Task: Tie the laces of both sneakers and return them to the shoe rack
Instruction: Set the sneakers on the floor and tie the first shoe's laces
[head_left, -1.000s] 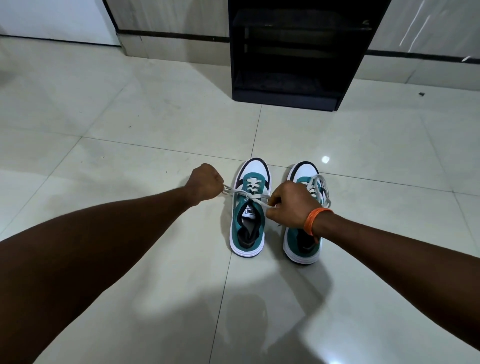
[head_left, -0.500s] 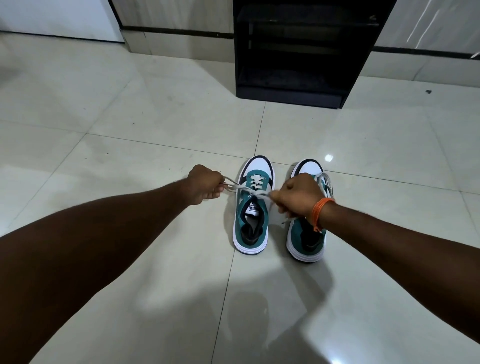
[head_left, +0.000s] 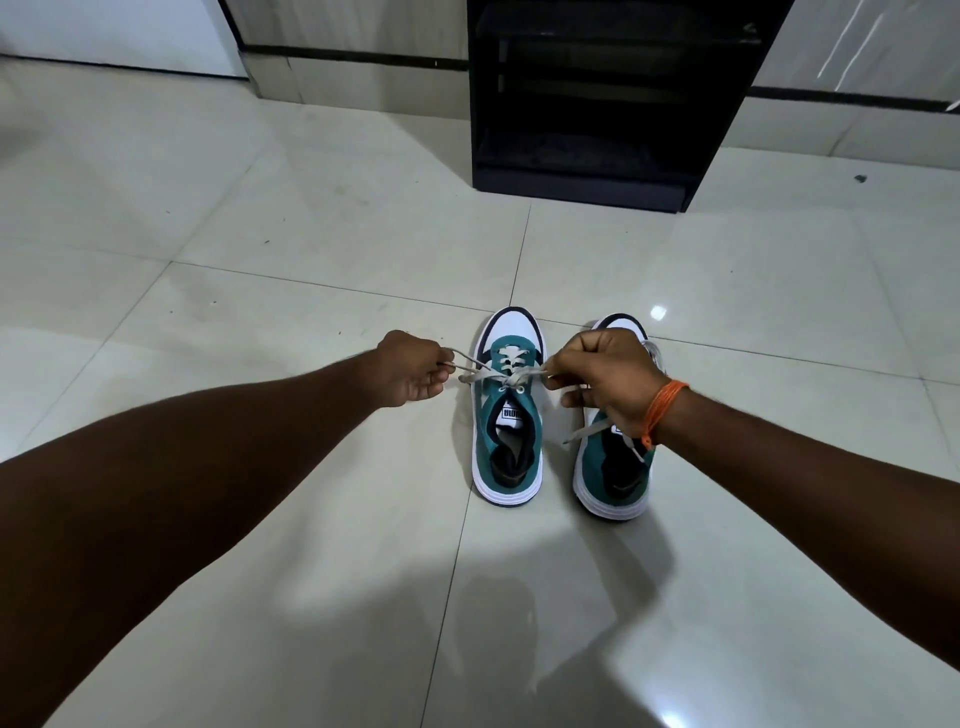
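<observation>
Two teal and white sneakers stand side by side on the tiled floor, toes pointing away from me. On the left sneaker (head_left: 506, 447) a grey lace (head_left: 475, 375) is stretched sideways across the tongue. My left hand (head_left: 410, 370) pinches its left end. My right hand (head_left: 605, 379), with an orange thread at the wrist, grips the right end, and a loose tail hangs below the fist. This hand hides much of the right sneaker (head_left: 615, 475). The black shoe rack (head_left: 597, 171) stands against the far wall, straight beyond the shoes.
Glossy light tiles spread all round the shoes, with open floor between the shoes and the rack. A wall with a dark skirting strip (head_left: 353, 56) runs behind the rack. A small dark speck (head_left: 860, 179) lies on the floor at the far right.
Both hands have pulled apart, drawing the left sneaker's lace taut over the tongue. The right hand has risen slightly toward the toes.
</observation>
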